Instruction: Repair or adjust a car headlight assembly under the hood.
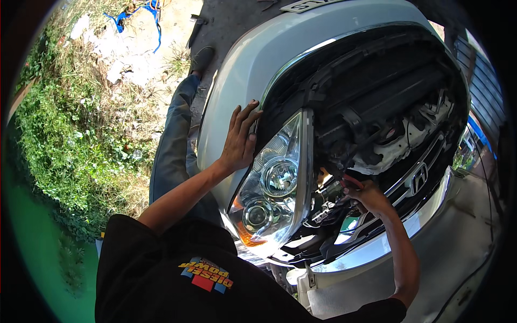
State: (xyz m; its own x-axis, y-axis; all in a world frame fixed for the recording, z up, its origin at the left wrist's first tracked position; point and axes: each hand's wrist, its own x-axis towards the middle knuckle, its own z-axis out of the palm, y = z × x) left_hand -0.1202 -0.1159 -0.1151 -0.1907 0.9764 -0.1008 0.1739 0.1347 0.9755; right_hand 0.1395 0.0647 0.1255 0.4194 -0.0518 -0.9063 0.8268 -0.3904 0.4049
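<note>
My left hand (240, 134) lies flat with its fingers apart on a silver car body panel (231, 91), beside the dark opening at the car's front. To its right sits a clear headlight (280, 177) with round lenses and an amber corner. Behind that headlight, my right hand (366, 196) is closed around a red handle (353, 182). The handle's far end goes in among dark parts and wiring, so its kind is hidden. Close to this hand are small metal fittings (322, 214).
A chrome-edged grille (401, 199) with an emblem lies right of my right hand. Below it is a pale, dusty panel (388, 285). A number plate (309, 5) shows at the far edge. Grass (70, 151) and blue strapping (153, 16) are on the left; a trouser leg (172, 145) stands beside the car.
</note>
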